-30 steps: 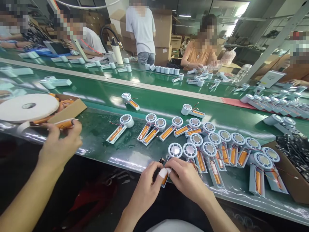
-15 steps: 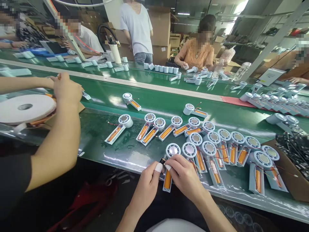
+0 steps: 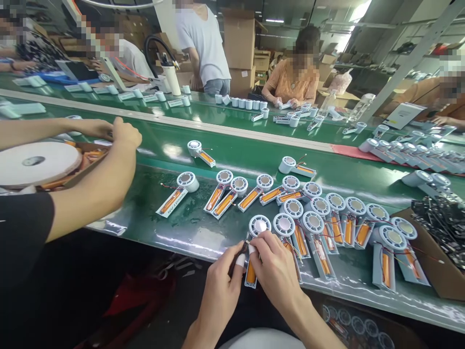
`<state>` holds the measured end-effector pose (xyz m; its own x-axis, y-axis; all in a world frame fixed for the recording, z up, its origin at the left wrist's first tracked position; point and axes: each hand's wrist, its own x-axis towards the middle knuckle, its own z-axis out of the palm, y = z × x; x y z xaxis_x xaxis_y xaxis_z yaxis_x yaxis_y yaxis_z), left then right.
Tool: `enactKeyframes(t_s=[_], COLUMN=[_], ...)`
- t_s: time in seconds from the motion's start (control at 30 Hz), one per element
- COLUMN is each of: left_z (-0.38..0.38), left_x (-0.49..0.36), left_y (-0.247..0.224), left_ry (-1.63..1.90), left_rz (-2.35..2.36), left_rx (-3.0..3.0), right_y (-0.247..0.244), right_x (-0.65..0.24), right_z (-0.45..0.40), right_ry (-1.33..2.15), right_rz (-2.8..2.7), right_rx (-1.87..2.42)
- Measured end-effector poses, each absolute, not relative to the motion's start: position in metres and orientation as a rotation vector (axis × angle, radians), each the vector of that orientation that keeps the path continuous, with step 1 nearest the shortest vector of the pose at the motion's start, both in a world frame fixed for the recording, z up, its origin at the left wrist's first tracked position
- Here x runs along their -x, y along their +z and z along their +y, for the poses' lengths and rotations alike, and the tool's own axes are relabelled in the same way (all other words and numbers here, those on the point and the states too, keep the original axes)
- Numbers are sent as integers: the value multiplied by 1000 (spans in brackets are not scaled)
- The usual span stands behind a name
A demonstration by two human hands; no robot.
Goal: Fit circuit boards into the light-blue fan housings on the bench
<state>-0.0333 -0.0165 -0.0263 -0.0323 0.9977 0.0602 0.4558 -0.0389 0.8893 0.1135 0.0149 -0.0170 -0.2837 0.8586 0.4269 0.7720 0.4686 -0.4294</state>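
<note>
At the bench's front edge lies a pale blue fan unit [image 3: 260,225], its round head away from me and its orange-filled handle toward me. Over that handle, my left hand [image 3: 223,276] pinches a small dark part [image 3: 244,249], with white covers on the fingertips. My right hand [image 3: 274,266] is closed beside it, its fingertips meeting the same part; anything else between them is too small to name. Another fan unit [image 3: 284,225] lies just right of my right hand's fingers. Several more like it spread to the right, orange packs and thin wires showing.
A co-worker's arms [image 3: 94,194] reach over the bench at the left, beside a large white roll [image 3: 36,162]. A cardboard box [image 3: 436,271] of black parts stands at the right. The green belt [image 3: 232,150] carries two fan units. People sit and stand beyond it.
My left hand has turned, and the dark part has tilted between my fingers. The co-worker's arms at the left have shifted right. The two units on the belt have moved slightly right.
</note>
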Motion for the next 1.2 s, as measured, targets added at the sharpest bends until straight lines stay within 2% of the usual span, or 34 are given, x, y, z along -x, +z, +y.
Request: enactKeyframes(t_s=[0.1,0.3,0.5,0.73,0.9,1.2], left_z=[-17,-7,2,3,1,-6], left_x=[33,45,55,57,55,50], left_y=[-27,-23,-27,-24,-21,-17], left_ry=[1073,999,997,953,960,895], left_rz=[1568,1408,1304,1296,1354,1342], left_rx=[-1601,-1384,-1338,-1377,-1285,-1334], right_y=[-20,-14,0,3,11,1], right_x=[-111,-121,-131,-128,-143,-155], right_z=[14,24,30,29,20,18], right_ry=[213,643,764,749,834,765], right_rz=[-2066,-1977,-2117,-2124,-2161,-2170], right_rx=[1370,1315,1322,1373,1230,1111])
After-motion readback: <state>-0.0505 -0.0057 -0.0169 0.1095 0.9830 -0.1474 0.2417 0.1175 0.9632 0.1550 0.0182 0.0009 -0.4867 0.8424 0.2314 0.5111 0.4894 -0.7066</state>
